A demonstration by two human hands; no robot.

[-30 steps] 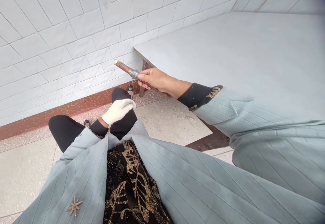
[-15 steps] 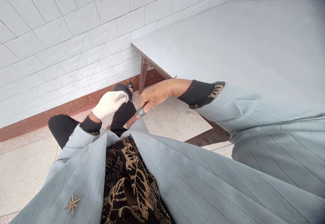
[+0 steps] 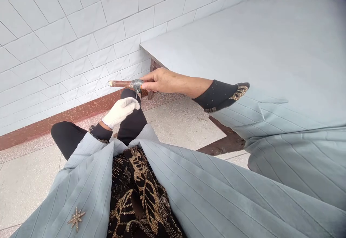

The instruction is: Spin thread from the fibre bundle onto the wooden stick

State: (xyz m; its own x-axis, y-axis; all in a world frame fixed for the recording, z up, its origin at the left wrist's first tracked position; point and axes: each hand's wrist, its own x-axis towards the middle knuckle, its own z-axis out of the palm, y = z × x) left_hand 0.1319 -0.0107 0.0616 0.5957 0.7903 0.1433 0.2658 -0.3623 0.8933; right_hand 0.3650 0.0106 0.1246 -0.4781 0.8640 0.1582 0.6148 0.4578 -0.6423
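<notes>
My right hand [image 3: 156,81], bare, is closed on one end of a brown wooden stick [image 3: 120,83]. The stick lies nearly level, its pale end pointing left. Around it, close to my fingers, grey metal wire [image 3: 137,84] is wound in a thick coil. A thin strand drops from the coil to my left hand [image 3: 122,111], which wears a white knitted glove. Those gloved fingers are pinched on the strand, just below the coil and above my knee. The part of the stick within my right hand is hidden.
A white-topped table [image 3: 216,50] with brown wooden legs stands on the right. White wall tiles [image 3: 86,54] with a reddish-brown skirting [image 3: 67,121] run along the front and left. My black-trousered knee [image 3: 65,135] is at the left, over the pale speckled floor [image 3: 175,122].
My right hand has lifted and swung the stick, so its free end now points left rather than down toward me. My gloved left hand has shifted slightly right, still on the strand.
</notes>
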